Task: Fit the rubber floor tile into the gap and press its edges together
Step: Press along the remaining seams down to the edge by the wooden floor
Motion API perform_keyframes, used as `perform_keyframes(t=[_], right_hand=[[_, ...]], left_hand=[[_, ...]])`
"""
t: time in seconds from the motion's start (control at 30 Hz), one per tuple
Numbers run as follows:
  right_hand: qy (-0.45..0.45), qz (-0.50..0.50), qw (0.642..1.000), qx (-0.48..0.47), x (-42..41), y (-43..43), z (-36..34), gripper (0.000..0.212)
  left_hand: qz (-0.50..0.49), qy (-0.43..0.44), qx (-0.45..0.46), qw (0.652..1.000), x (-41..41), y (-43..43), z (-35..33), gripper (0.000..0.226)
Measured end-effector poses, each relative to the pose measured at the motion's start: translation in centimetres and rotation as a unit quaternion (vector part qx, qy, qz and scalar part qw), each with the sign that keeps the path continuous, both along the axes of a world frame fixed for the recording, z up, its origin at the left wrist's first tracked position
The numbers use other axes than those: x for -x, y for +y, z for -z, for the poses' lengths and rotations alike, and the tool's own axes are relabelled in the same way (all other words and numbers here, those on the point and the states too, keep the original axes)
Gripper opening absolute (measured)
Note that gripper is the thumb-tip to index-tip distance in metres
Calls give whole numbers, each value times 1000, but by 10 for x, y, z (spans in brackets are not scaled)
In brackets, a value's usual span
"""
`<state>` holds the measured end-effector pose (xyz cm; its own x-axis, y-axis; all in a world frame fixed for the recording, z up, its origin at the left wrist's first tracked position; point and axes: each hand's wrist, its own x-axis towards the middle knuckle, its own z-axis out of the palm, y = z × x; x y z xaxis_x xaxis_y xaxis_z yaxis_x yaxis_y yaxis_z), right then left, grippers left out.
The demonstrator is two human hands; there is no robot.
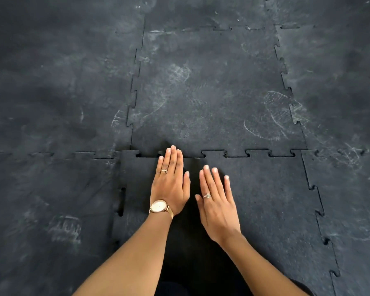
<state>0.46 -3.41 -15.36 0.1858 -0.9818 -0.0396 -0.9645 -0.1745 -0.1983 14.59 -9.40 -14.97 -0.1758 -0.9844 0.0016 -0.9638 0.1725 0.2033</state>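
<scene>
A black rubber floor tile [265, 199] with jigsaw edges lies in the gap among dusty interlocking tiles. Its far edge [235, 154] meets the tile beyond; small dark openings show at the far left tabs and along the left edge [122, 201]. My left hand [171, 184], with a watch and a ring, lies flat on the tile, fingertips at the far seam. My right hand [217, 201], with a ring, rests flat on the tile just to the right, fingers spread. Neither hand holds anything.
Dusty black tiles [201, 86] with pale shoe prints surround the gap on all sides. The right seam [316, 201] runs toward me in a zigzag of tabs. Dark clothing shows at the bottom between my forearms.
</scene>
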Motion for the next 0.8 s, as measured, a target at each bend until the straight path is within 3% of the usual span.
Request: perform_keyframes(t=[0.13, 0.5, 0.8], right_hand=[[-39, 60, 997, -26, -13, -30, -3, 58], [-66, 68, 995, 7, -15, -59, 3, 48], [-84, 68, 994, 31, -13, -60, 6, 46]], left_hand=[[-9, 0, -8, 1000, -2, 1, 0, 60], [6, 13, -8, 1000, -4, -2, -3, 59], [68, -40, -16, 997, -13, -10, 0, 61]])
